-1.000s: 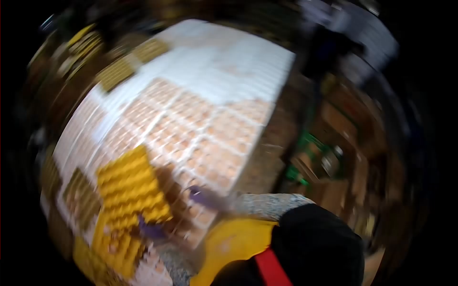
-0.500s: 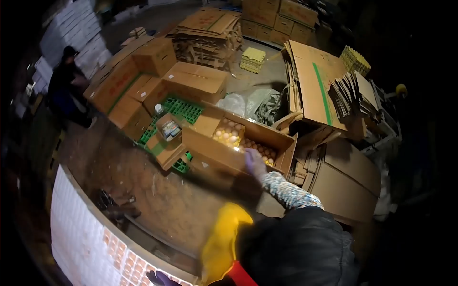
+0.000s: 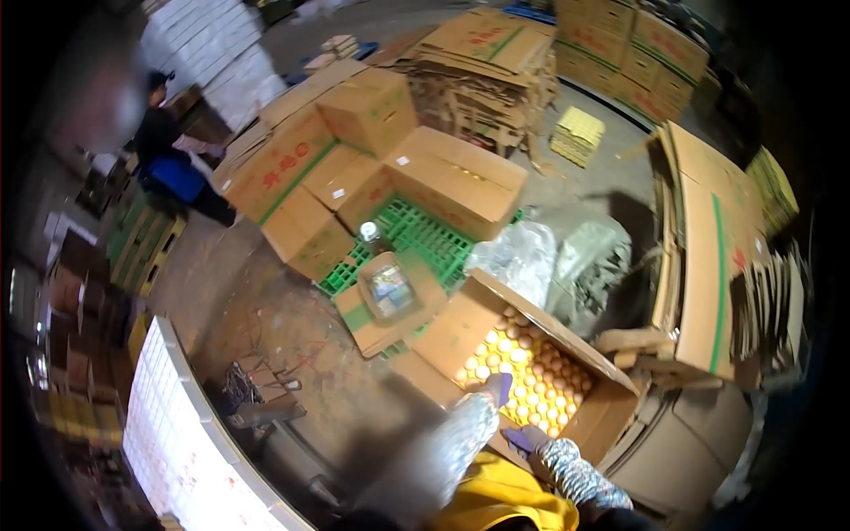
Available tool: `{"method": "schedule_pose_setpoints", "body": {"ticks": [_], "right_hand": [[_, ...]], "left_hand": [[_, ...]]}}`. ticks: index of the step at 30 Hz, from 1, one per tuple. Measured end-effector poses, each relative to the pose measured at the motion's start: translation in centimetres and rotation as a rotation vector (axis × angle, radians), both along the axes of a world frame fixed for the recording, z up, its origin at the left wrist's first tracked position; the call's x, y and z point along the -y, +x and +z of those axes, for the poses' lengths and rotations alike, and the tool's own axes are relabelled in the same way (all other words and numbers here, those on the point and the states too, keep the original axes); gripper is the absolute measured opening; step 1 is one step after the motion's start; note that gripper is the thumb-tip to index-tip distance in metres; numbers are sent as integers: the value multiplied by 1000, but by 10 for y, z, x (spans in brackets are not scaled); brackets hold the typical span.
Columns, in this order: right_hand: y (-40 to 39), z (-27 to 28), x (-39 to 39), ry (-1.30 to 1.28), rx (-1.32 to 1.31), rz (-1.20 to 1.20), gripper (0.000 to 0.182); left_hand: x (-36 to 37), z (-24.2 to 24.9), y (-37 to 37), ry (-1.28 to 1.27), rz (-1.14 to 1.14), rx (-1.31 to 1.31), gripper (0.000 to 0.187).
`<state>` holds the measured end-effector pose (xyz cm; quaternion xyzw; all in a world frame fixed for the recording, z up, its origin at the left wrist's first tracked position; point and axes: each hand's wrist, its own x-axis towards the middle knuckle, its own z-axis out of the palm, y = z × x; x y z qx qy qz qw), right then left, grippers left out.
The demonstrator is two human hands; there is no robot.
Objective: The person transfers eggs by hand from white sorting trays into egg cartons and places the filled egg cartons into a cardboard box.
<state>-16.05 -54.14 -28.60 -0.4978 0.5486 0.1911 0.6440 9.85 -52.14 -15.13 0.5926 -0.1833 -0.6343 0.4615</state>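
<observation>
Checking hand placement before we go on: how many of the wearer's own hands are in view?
2. The left hand is by the eggs at the near side of the open box; the right hand is beside it, nearer the body. Neither is hidden.

Your strongest glare falls on the eggs (image 3: 540,376) in the open carton (image 3: 609,423), bleaching many tops nearly white. Left of that carton, the white gridded surface (image 3: 168,416) looks washed out to you, and a soft shadow dims the floor (image 3: 323,372) between them. Your left sleeve (image 3: 434,451), beside the carton, smears with blur. Well outward from it, your view bows and sinks into black at the corners.
</observation>
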Motion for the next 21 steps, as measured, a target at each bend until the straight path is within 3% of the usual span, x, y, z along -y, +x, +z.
{"method": "schedule_pose_setpoints", "body": {"ticks": [5,6,7,9,10,11,12,15,19,21], "right_hand": [[10,-16,5,23,-171,-56,64],[10,-20,4,12,-170,-122,51],[12,-27,-3,13,-178,-118,51],[32,-33,12,-696,-95,-271,33],[38,-39,31,-793,-25,-344,25],[51,-30,64,-1077,49,-226,24],[68,-16,99,-1126,52,-212,27],[88,-69,189,-1435,2,-88,40],[89,-96,278,-491,-325,4,60],[77,-100,301,-507,-171,44,59]], "left_hand": [[19,-16,42,84,82,12,36],[25,-18,48,92,91,8,36],[31,-19,54,102,103,4,36],[45,-24,66,111,128,-1,36],[53,-26,71,117,139,-8,36],[59,-30,76,120,146,-13,36],[65,-32,81,127,152,-20,36],[81,-40,90,134,164,-31,36],[108,-54,90,128,169,-60,36],[127,-63,89,119,150,-69,35]]}}
